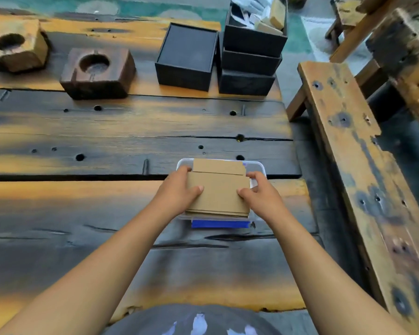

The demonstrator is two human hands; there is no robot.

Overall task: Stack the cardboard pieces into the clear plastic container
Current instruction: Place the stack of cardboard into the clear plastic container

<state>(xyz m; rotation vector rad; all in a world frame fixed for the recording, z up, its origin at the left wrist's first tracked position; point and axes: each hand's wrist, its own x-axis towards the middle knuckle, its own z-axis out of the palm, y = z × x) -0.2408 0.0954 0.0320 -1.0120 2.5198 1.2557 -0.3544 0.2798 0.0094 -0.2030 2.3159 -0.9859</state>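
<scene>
A stack of brown cardboard pieces (pixel 219 193) sits over the clear plastic container (pixel 259 165), whose rim shows at the far corners and whose blue part (pixel 220 224) shows at the near side. My left hand (pixel 179 187) grips the stack's left edge, thumb on top. On the stack's right edge my right hand (pixel 259 192) holds on, thumb on top too. Another cardboard piece (pixel 218 166) lies slightly offset at the far end of the stack. The inside of the container is hidden by the cardboard.
On the wooden table (pixel 107 131) stand two wooden blocks with round hollows (pixel 98 72) (pixel 15 45), an open black box (pixel 188 56) and a stack of black boxes (pixel 250 56) holding pale items. A wooden bench (pixel 353 170) runs along the right.
</scene>
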